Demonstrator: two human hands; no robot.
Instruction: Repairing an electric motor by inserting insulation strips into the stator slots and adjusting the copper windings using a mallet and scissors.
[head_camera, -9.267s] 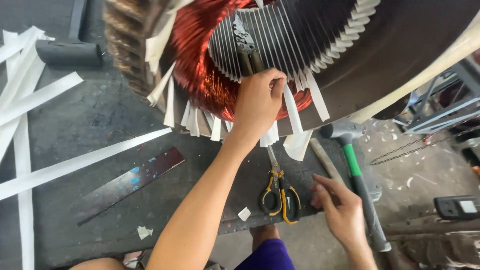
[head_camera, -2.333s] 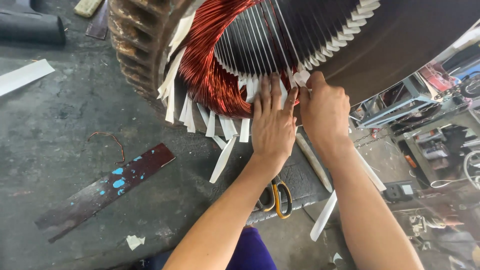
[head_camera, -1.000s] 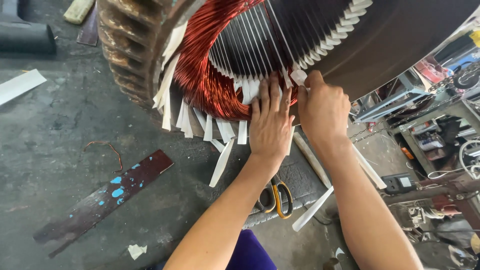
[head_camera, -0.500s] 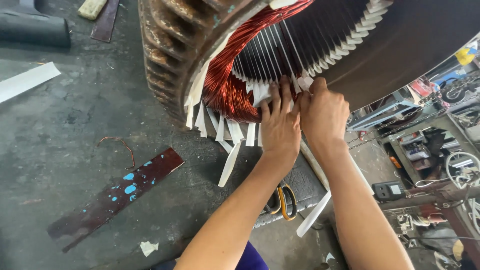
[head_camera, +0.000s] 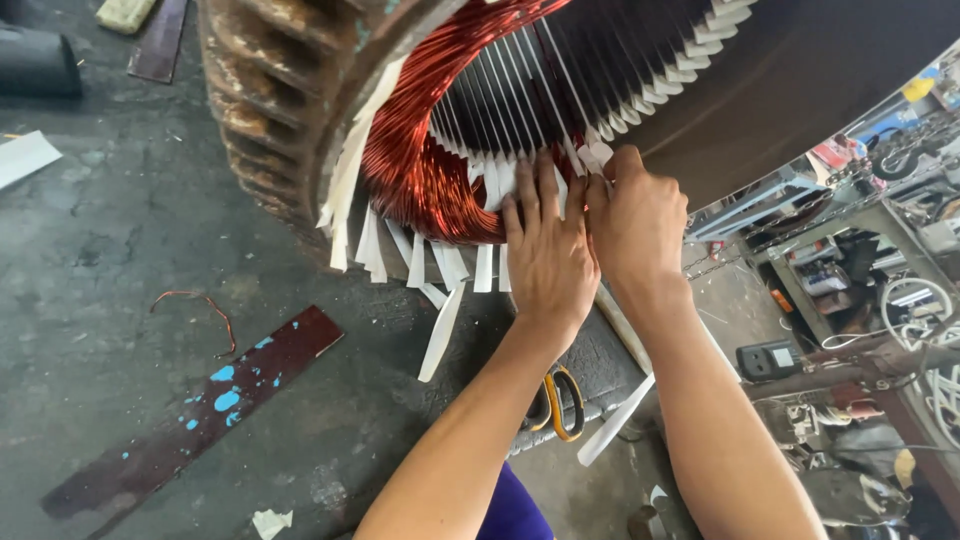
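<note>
The left hand (head_camera: 545, 255) lies flat, fingers spread, on the white paper strips (head_camera: 490, 185) at the motor's (head_camera: 300, 110) copper winding (head_camera: 420, 170). Touching it, the right hand (head_camera: 635, 215) pinches a strip. Scissors (head_camera: 560, 400) lie nearer, under the left forearm.

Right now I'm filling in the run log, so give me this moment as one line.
left hand: flat on copper winding | right hand: pinching white slot paper | scissors: below wrists, untouched
</note>
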